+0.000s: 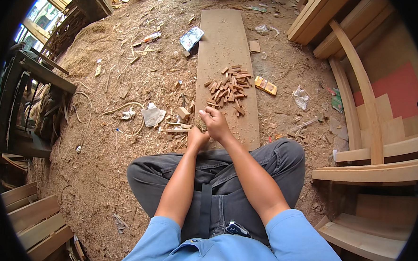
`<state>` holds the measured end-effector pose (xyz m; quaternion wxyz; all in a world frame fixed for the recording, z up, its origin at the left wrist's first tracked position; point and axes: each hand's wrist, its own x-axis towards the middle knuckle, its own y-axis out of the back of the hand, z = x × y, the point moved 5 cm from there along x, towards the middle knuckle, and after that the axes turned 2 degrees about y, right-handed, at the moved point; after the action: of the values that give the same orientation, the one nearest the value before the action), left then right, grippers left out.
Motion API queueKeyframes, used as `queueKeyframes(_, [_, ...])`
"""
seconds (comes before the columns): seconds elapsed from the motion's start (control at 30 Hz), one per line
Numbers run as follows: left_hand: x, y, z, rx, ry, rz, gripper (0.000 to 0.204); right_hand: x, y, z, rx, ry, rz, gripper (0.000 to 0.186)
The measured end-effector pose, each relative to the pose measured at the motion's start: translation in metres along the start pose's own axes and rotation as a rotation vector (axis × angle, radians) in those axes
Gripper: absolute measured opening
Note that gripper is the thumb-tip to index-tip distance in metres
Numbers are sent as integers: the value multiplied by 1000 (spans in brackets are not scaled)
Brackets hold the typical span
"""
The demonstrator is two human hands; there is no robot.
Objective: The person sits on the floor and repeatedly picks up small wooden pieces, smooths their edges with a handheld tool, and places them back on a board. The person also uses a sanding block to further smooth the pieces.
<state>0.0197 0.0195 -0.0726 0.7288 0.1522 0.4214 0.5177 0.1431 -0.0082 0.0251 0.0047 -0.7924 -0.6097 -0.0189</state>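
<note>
I sit cross-legged at the near end of a long brown board (pixel 223 36) lying on the ground. A loose pile of small brown wooden pieces (pixel 227 88) rests on it, just beyond my hands. My right hand (pixel 215 123) is closed over the board's left edge, with thumb and fingers pressed together. Close beside it, nearer to me and lower, my left hand (pixel 198 138) is closed too. What either one holds is too small or hidden to make out. Left of them lie a pale wood block (pixel 183 113) and several thin wood offcuts (pixel 177 129).
Wood shavings (pixel 103 158) cover the ground. A yellow packet (pixel 265 85) lies right of the board, a blue-and-white packet (pixel 191 38) at its far left edge. Curved wooden frames (pixel 367 174) stand at the right. A dark machine stand (pixel 37 69) and stacked planks (pixel 39 221) are at left.
</note>
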Motion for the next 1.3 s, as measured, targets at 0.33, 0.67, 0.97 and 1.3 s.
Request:
queueKeyframes(0.33, [-4,1,2,51,-38,66,32,-1,3,-2,4,95,72,28])
queueKeyframes(0.67, [-18,9,17,25,-58,76,33,-3,1,-3,107,28,26,30])
queueKeyframes(0.97, [-5,-1,3,60,6,-55,46,0,0,6,93,-17,21,30])
queueKeyframes(1.3, [-4,3,8,-137,-110,101,35,-1,2,9,-55,52,58,29])
